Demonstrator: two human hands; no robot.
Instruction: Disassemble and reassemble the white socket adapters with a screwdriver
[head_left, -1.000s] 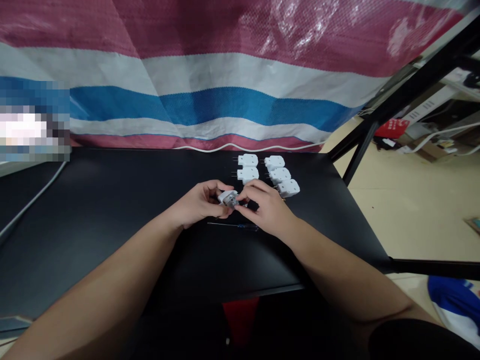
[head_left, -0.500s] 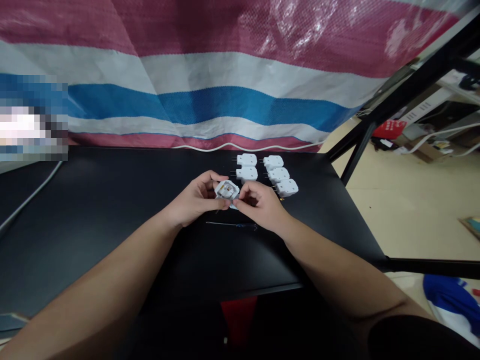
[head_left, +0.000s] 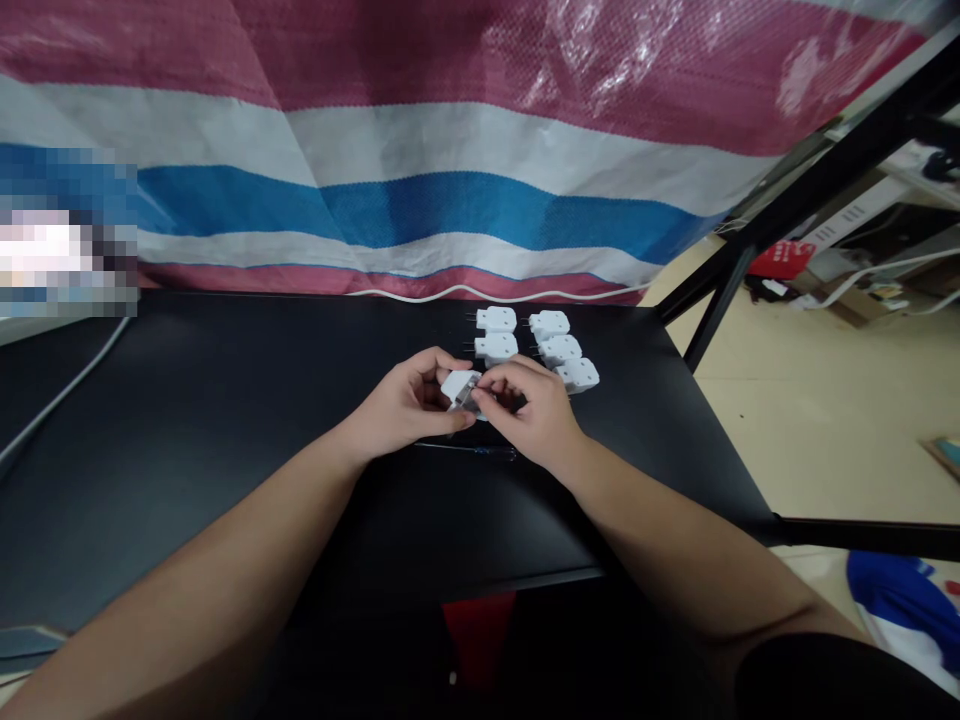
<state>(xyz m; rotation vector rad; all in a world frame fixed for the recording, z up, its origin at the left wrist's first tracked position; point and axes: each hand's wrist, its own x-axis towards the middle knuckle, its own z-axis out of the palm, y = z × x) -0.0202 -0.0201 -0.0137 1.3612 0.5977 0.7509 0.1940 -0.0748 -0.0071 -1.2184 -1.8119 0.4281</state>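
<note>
My left hand (head_left: 409, 405) grips a white plug housing (head_left: 459, 384) between thumb and fingers, above the black table. The housing is tilted with its hollow inside showing. At its open side, the thumb and forefinger of my right hand (head_left: 531, 408) are pinched together. What sits between those fingertips is too small to make out, and they cover part of the housing. Just below both hands lies a thin screwdriver (head_left: 493, 453) with a dark blue handle, its shaft pointing left.
Behind my hands stand several white plugs with metal pins in two columns, among them a left one (head_left: 495, 347) and a right one (head_left: 550, 323). A white cable (head_left: 461, 292) runs along the back edge below a striped plastic sheet (head_left: 420, 210). A black metal frame (head_left: 720, 290) rises at the right.
The housing has tilted and shifted slightly right in my left hand. My right fingertips have moved from its lower right edge to its open inside.
</note>
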